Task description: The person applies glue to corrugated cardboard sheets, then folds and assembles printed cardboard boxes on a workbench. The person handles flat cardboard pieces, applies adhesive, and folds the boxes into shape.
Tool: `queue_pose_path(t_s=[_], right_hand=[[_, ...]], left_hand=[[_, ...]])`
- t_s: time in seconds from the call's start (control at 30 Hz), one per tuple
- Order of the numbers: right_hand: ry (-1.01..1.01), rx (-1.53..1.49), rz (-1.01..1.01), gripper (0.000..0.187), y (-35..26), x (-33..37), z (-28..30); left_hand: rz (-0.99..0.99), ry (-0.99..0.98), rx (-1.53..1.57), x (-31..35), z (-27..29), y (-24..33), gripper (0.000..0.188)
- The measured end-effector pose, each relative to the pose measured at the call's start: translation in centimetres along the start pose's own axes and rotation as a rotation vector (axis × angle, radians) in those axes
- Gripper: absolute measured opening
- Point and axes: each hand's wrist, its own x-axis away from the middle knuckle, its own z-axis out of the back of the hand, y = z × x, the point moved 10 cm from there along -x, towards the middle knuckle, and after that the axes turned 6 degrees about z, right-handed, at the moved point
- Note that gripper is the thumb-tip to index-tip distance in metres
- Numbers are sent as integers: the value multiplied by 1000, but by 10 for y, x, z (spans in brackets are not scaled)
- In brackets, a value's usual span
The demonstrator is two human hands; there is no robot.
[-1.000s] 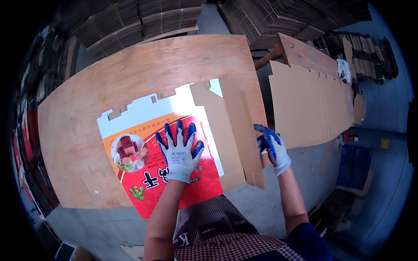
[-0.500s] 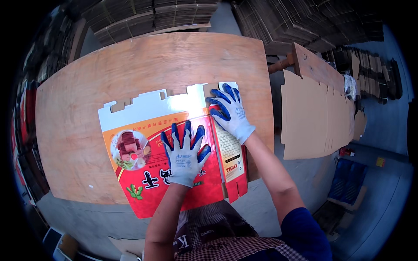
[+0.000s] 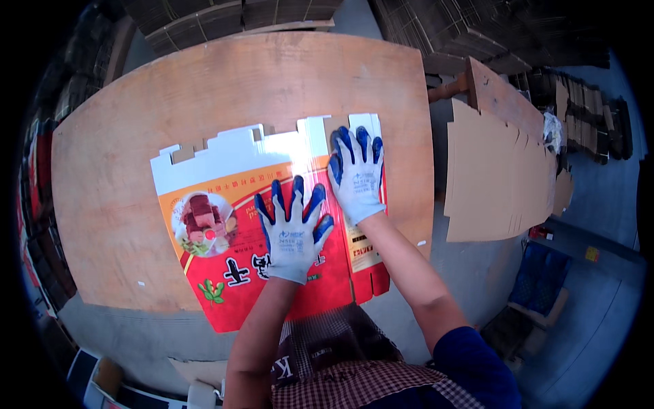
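Observation:
A flat printed cardboard box blank [image 3: 225,307], red and orange with a food picture and white notched flaps along its far edge, lies on the wooden table and overhangs the near edge. My left hand [image 3: 293,228], in a white glove with blue fingers, rests palm down on its red panel with fingers spread. Gloved the same way, my right hand [image 3: 357,170] lies flat over the narrow right-hand side panel, fingers stretched toward the far flaps. Neither hand grips anything. Part of the blank's print is hidden beneath the gloves.
The wooden table [image 3: 109,204] spreads around the blank. Beyond its right edge stands a brown cardboard sheet [image 3: 497,177]. Bundled stacks of flat cardboard [image 3: 470,27] line the far side. A blue crate [image 3: 541,273] sits at lower right.
My right hand has straightened and pressed flat along the side panel, which now lies flatter beside the main panel. My left hand stays spread on the red panel. The view has shifted slightly.

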Motion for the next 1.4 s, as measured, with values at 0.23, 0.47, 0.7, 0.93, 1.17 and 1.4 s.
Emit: queue_pose_path(t_s=[0.23, 0.47, 0.7, 0.93, 1.17, 1.4], right_hand=[[0, 63, -144, 52, -4, 56, 5], [-99, -47, -224, 51, -37, 162, 38], [-158, -432, -270, 56, 13, 253, 81], [-470, 352, -655, 94, 218, 196, 81], [-619, 309, -805, 91, 246, 202, 74], [-377, 386, -529, 64, 237, 191, 166]], left_hand=[[-1, -9, -62, 1, -4, 1, 55], [20, -59, -99, 4, -6, 0, 61], [49, -35, -22, 8, -4, -6, 62], [-93, 105, 343, 17, 10, -28, 53], [63, 212, -42, 73, 41, -102, 68], [89, 141, -99, 77, 33, -110, 68]])
